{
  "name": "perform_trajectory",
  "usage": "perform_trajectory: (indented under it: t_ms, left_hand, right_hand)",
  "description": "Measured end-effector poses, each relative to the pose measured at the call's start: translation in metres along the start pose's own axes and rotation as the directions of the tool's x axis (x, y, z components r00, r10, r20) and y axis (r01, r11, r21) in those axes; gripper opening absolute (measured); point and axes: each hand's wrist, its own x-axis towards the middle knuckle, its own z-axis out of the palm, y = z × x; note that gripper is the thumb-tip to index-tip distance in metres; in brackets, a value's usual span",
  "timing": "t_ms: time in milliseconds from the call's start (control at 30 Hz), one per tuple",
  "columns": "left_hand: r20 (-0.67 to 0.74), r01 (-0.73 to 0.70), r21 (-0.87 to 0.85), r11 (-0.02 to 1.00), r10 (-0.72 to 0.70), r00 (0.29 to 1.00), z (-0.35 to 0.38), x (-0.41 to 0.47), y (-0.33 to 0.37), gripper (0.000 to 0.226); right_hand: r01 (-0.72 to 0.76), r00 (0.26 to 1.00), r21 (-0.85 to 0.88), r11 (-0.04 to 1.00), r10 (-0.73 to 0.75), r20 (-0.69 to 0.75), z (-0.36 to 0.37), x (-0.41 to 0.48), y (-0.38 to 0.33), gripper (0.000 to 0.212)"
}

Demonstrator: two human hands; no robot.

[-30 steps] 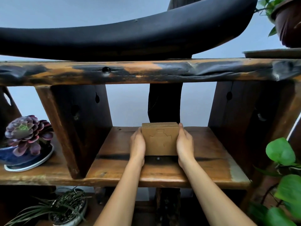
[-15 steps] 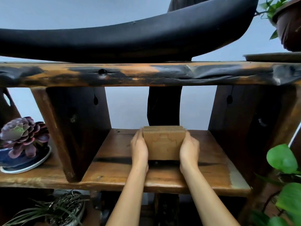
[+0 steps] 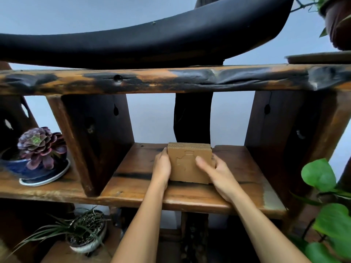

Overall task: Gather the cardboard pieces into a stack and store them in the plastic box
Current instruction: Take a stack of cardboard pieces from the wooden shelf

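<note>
A stack of brown cardboard pieces [image 3: 185, 165] stands on edge on the middle wooden shelf [image 3: 190, 198], its front piece showing a cut-out outline. My left hand [image 3: 161, 168] presses flat against the stack's left side. My right hand [image 3: 216, 172] grips the right side, with the thumb laid across the front face. No plastic box is in view.
A purple succulent in a blue pot [image 3: 39, 154] sits on the shelf to the left, behind a thick wooden upright [image 3: 91, 141]. A spiky plant [image 3: 83, 230] stands on the shelf below. Green leaves [image 3: 322, 196] hang at the right. A beam [image 3: 171, 78] runs overhead.
My right hand has turned so that its thumb now lies over the front of the stack. The stack stays on the shelf between both hands.
</note>
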Motion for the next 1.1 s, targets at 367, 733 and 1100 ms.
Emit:
perform_trajectory:
  t_ms: [367, 733, 1100]
  left_hand:
    - [0.17, -0.036, 0.003, 0.999, 0.035, 0.985, -0.014, -0.033, 0.001, 0.082]
    - [0.138, -0.228, 0.07, 0.971, 0.217, 0.966, -0.022, -0.091, -0.014, 0.044]
    - [0.104, 0.042, -0.146, 0.988, -0.027, 0.994, -0.07, -0.236, -0.119, 0.048]
  right_hand:
    - [0.173, 0.984, -0.015, 0.985, -0.174, -0.047, 0.0, -0.007, 0.008, 0.033]
    - [0.078, 0.995, -0.005, 0.997, -0.078, -0.067, -0.004, -0.051, 0.001, 0.044]
    - [-0.121, 0.973, 0.104, 0.987, 0.139, -0.183, 0.032, -0.229, 0.063, 0.047]
